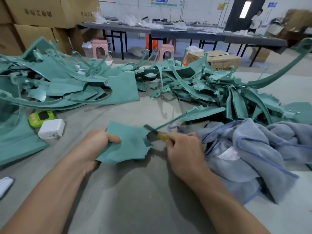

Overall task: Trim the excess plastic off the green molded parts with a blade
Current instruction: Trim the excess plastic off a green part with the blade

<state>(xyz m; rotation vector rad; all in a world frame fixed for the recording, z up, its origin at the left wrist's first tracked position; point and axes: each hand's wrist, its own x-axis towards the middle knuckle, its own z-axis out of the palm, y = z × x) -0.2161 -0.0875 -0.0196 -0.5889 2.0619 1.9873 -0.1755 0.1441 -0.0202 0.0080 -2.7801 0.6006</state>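
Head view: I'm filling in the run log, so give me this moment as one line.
step: trimming | left hand: holds green part | right hand: grips knife | blade: at part's edge

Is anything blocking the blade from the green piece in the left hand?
Nothing visible does. The left hand grips the flat green molded plastic piece at its left edge, and the yellow-handled blade in the right hand is at its right edge, by a thin green strip. The crumpled blue-grey cloth lies to the right.
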